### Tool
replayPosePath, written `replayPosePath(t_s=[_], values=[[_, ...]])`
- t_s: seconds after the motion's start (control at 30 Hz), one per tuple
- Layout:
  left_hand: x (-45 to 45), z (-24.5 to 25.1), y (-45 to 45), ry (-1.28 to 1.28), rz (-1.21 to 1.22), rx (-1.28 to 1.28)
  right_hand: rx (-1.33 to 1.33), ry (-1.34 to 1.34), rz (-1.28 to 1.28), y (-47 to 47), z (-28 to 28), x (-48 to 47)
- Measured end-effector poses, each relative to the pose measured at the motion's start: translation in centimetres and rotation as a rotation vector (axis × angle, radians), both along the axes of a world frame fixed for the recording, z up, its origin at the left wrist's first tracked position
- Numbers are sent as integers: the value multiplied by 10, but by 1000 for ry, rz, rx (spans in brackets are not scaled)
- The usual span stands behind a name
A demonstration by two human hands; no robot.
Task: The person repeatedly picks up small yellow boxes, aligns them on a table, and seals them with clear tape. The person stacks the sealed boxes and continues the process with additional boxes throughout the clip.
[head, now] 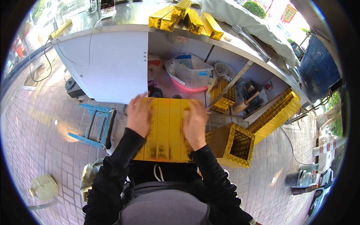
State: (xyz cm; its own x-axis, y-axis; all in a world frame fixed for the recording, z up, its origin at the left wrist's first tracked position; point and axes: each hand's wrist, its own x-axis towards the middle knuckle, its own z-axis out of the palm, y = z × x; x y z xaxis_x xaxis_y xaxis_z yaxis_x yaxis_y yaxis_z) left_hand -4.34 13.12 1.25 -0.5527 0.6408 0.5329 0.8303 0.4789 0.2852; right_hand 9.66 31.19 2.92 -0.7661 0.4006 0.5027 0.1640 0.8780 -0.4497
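A row of flat yellow paper strips or boards (164,123) lies side by side across my lap, with dark printed characters and smudges towards the near end. My left hand (139,115) lies over its far left corner, the blurred fingers reaching to the far edge. At the opposite corner my right hand (196,122) holds the right side in the same way. Both thumbs point inward over the strips. What the fingertips do beneath or beyond the edge is hidden. To the right stands an open hexagonal gold-foil box (239,144), its patterned inside showing.
Gold ingot-shaped boxes (194,21) sit on the steel counter (129,17). Below are a clear plastic tub (194,69) and a gold bundle (223,97). A long gold trough (274,118) leans at right. Left are a blue stool frame (94,126) and a plastic jug (44,187).
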Motion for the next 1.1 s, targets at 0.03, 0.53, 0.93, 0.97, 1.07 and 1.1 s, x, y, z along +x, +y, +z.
replayPosePath(t_s=[0.03, 0.53, 0.93, 0.97, 1.07, 1.1], values=[[8, 0, 2, 136, -116, -109, 23, -91, 104, -11, 0, -3], [31, 5, -27, 103, -184, -364, 143, -336, 326, -33, 6, 6], [-137, 137, 79, 172, -3, 316, 242, 315, 221, 76, 168, -122], [-150, 154, 102, 215, 14, 412, 261, 431, 249, 82, 189, -150], [-165, 184, 147, 87, 146, 427, 362, 364, 133, 87, 231, -217], [-164, 188, 156, 48, 200, 381, 369, 310, 61, 87, 236, -233]])
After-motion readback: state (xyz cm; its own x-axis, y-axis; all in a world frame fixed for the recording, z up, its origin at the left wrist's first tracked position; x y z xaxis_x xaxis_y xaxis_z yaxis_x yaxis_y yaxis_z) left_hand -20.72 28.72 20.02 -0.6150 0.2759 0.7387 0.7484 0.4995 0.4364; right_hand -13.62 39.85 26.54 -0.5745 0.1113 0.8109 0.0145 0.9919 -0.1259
